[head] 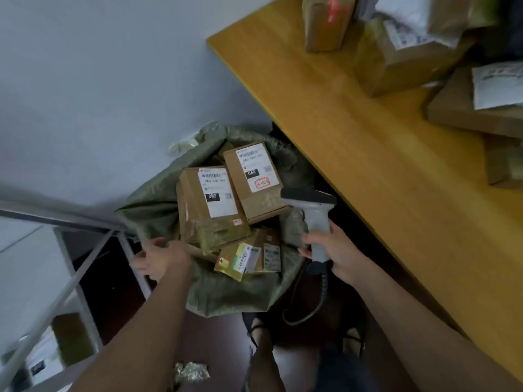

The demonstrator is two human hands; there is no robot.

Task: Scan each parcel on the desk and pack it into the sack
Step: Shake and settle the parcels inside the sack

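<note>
The right hand point(336, 254), at about four o'clock from the sack point(158, 205), has its fingers wrapped round the grip of a grey handheld scanner point(314, 213) whose head points toward eleven o'clock over the sack's mouth, while the left hand point(158, 258), at seven o'clock on the sack, reaches to the sack's near-left edge with fingers loosely spread; whether it grips the cloth I cannot tell. The green woven sack stands open on the floor against the desk point(368, 154) and holds several parcels: two labelled brown boxes point(209, 205) point(252, 179) lying side by side on top, and a smaller yellow parcel point(240, 260) at five o'clock below them. More parcels point(407, 58) sit piled on the desk at one o'clock.
</note>
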